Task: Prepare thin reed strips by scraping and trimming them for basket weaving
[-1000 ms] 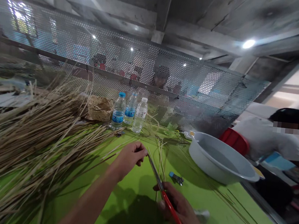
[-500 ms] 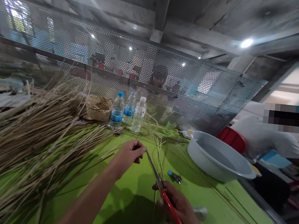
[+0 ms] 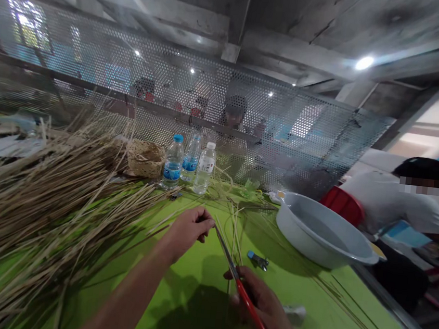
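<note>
Fingers pinched together, my left hand is over the green table, right at the tip of a long metal-bladed tool with red handles, which looks like scissors. Whatever is between its fingertips is too small to make out. My right hand is wrapped round the red handles at lower centre, blades pointing up and left to the left fingertips. Thin pale strips lie on the table just beyond the blades.
Dried stalks cover the left side. A woven basket and bottles stand at the back by a perforated screen. To the right are a grey basin, a blue-ended clip and a seated person.
Both hands and the red-handled tool hold almost the same place. The view has shifted very slightly, and the person at the right has moved a little.
</note>
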Demonstrator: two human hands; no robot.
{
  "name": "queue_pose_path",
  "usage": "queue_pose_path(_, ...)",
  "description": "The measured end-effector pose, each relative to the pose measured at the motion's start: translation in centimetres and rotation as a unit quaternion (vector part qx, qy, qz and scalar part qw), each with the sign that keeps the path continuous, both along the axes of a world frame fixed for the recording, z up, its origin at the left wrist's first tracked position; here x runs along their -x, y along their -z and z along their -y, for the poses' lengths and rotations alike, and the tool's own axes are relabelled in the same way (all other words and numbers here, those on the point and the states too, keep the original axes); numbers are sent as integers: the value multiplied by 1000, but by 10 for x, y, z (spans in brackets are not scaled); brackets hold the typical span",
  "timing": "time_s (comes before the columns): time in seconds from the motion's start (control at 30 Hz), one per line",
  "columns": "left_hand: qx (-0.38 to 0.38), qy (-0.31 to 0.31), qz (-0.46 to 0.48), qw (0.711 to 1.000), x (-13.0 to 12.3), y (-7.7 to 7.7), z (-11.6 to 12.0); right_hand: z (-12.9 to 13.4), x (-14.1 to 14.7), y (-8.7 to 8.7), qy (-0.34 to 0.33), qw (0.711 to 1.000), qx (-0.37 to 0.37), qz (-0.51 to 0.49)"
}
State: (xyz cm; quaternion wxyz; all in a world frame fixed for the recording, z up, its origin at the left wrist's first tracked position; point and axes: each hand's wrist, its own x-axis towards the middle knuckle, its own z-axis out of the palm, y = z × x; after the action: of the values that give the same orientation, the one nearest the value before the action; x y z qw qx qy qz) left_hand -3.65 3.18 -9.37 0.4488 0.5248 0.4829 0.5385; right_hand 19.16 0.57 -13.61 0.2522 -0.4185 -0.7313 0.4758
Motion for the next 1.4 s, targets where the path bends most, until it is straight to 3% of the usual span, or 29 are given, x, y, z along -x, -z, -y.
queue_pose_path(0.3, 11, -5, 12, 1000, -4, -5, 3, -1, 3, 1, -5, 998, 48, -26)
queue_pose_path(0.63, -8, 12, -7, 1000, -1, -5, 3, -1, -3, -5, -4, 998, -42, 56)
queue_pose_path(0.8, 5, -5, -14, 1000, -3, -5, 2, -3, -3, -1, -14, 999, -23, 33)
queue_pose_path(0.9, 30, -12, 2, 999, -6, -6, 4, -5, -2, 2, 15, 1000, 1, 6)
queue_pose_path(1.17, 66, 61, 18, 996, -17, -16, 13, -3, -2, 4, 38, 999, 10, -13)
queue_pose_path(1.4, 27, 52, -29, 998, -17, -5, 6, -2, 1, 0, 41, 999, -34, -1)
